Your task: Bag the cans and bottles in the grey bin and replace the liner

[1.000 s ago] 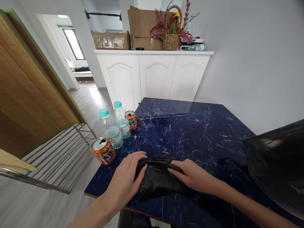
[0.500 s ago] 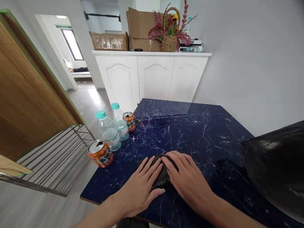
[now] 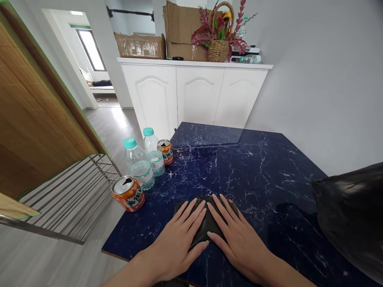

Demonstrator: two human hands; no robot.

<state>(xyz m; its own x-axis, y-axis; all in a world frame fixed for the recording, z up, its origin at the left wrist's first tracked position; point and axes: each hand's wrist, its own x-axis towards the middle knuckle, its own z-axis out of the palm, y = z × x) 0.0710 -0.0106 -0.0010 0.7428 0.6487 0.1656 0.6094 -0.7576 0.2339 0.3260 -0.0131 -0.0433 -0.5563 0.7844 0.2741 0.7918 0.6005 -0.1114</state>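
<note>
Resting palm down, the left hand and right hand have their fingers extended and slightly parted, closed on nothing; the thumbs angle inward near each other. Beneath both hands, near the close edge of the dark blue table, lies a folded black plastic bundle, visible between the hands and beyond the fingertips. Its underside and contents, if any, are hidden. Judged by its thin, glossy film, the bundle should be light, soft and slippery, with little risk of breakage; the folds may spring open if pressure is released. Recommended hold: the two side edges, thumbs on top and fingers beneath, keeping the layers together. Left of the bundle stand a near can, two clear bottles and a far can. Well apart, to the right, sits a larger black bag.
</note>
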